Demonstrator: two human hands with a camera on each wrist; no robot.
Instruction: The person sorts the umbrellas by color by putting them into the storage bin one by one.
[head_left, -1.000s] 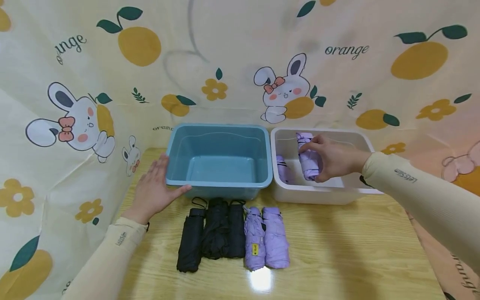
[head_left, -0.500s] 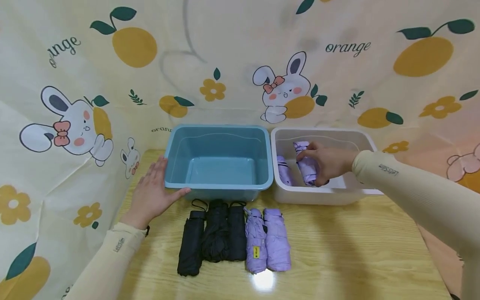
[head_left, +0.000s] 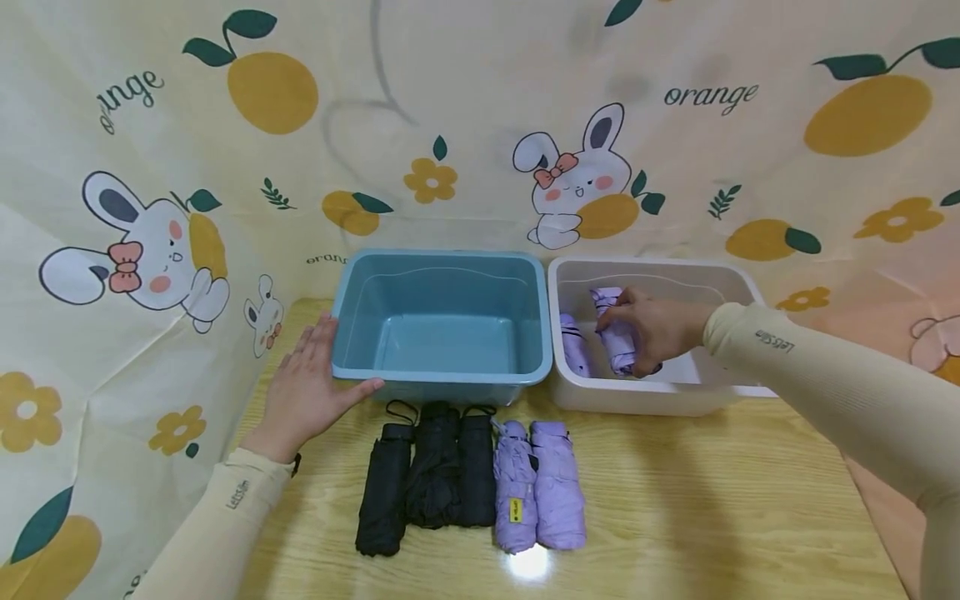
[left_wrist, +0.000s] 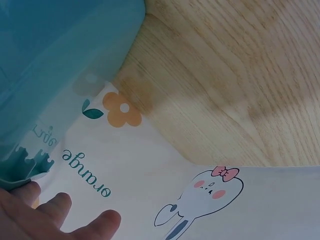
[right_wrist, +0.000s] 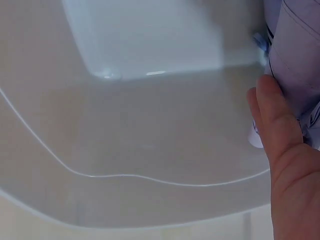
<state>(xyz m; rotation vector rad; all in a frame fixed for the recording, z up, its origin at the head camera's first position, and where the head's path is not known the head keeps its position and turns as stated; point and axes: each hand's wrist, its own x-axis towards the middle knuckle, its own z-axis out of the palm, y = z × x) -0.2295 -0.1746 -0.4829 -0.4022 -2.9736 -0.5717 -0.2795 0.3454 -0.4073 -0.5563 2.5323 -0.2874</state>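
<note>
My right hand (head_left: 663, 329) grips a folded purple umbrella (head_left: 618, 343) inside the white bin (head_left: 645, 393), thumb toward the front and fingers over its far part. In the right wrist view the umbrella (right_wrist: 297, 57) shows at the right, along the fingers. A second purple umbrella (head_left: 574, 348) lies to its left in the same bin. My left hand (head_left: 303, 396) rests with straight fingers at the left rim of the blue basin (head_left: 442, 379); in the left wrist view its fingertips (left_wrist: 102, 225) show beside the basin's underside rim.
In front of the basin lie black folded umbrellas (head_left: 431, 475), several purple ones not among them, and beside these two purple umbrellas (head_left: 558, 492) on the wooden table (head_left: 675, 508). A printed cloth (head_left: 465, 83) hangs behind both containers.
My right hand has lowered the purple umbrella deeper into the white bin, then stayed there over the last half second. The left hand has kept its place at the basin.
</note>
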